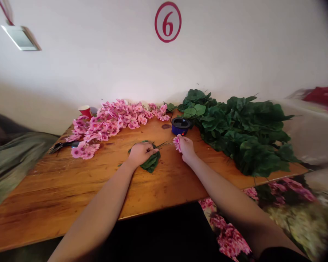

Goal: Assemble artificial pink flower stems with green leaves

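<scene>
My left hand (142,154) is over a small green leaf spray (152,162) on the wooden table. Its fingers and thumb close on the spray near where a thin stem (161,145) runs out to the right. Pinched in my right hand (187,148) is a pink artificial flower (176,143), its head partly covered by the fingers. Thin stem ends show between the two hands. Just behind the right hand stands a small round blue pot (179,130) with a dark rim, dark contents and a lit red light.
On the wooden table (79,189), pink flowers (117,118) heap up at the back left, by a red paper cup (85,111). Green leaves (235,127) pile along the right. A dark cord rises behind the pot. More pink flowers (229,236) lie below the front edge.
</scene>
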`<action>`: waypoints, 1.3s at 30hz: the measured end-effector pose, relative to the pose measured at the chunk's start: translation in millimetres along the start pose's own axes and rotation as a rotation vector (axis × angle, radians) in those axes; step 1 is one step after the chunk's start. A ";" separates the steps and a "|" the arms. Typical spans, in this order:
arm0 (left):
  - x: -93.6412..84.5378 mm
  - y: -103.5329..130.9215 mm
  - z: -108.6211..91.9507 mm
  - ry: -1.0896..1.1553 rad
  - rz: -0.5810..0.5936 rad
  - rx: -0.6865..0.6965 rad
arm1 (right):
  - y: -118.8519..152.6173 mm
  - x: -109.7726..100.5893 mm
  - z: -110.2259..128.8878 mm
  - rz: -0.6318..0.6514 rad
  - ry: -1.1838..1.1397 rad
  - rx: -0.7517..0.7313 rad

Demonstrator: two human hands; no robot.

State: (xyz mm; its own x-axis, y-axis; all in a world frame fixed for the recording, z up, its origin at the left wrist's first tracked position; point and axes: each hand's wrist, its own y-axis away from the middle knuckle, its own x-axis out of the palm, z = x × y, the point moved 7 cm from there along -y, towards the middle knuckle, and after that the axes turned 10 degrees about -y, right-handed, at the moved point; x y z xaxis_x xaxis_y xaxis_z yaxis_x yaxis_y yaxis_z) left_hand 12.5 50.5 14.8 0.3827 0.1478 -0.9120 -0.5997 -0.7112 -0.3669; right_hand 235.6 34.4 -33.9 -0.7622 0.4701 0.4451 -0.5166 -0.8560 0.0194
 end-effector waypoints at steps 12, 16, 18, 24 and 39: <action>-0.8 0.6 0.9 0.026 0.003 0.006 | 0.8 -1.9 1.7 -0.040 -0.011 0.021; -0.7 0.8 0.8 0.022 0.002 0.008 | 2.1 -1.0 2.1 -0.035 -0.007 0.032; -0.6 0.9 0.8 0.019 -0.003 0.012 | 2.7 -0.6 3.0 -0.033 0.010 0.028; -0.1 0.5 1.0 0.023 0.006 0.010 | 2.1 -1.3 2.5 -0.039 0.026 0.020; -0.8 0.7 -0.1 0.042 0.016 0.029 | 4.1 -1.2 5.6 -0.087 0.063 0.045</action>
State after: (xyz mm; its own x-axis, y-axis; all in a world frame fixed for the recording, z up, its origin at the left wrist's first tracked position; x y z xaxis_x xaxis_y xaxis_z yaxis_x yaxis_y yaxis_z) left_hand 11.9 49.8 15.3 0.4021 0.1072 -0.9093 -0.6257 -0.6929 -0.3584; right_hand 236.6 29.2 -29.4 -0.7389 0.5545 0.3829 -0.5650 -0.8194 0.0962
